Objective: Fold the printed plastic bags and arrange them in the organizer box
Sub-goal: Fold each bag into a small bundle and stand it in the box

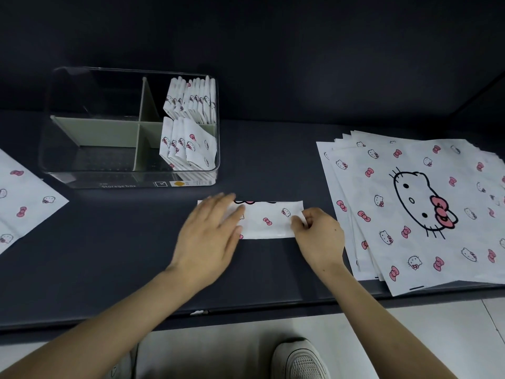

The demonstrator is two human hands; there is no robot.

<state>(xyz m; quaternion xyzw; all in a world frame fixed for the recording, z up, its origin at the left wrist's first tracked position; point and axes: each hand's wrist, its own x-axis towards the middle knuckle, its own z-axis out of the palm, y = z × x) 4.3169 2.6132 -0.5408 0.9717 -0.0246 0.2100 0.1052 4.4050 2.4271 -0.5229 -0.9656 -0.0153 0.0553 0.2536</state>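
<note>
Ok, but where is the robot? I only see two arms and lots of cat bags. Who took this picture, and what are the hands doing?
There is no robot here. A person is working, and a camera worn on their head looks down, so you see their own arms. That is the only picture.

The left hand lies flat on a bag folded into a long strip, pressing its left end onto the dark table. The right hand pinches the strip's right end.

On the right lies a stack of flat bags, not yet folded. Another flat bag sits at the left edge. Behind stands a clear organizer box with dividers, and folded bags stand in its two right sections. The white thing at the bottom is the person's shoe.
</note>
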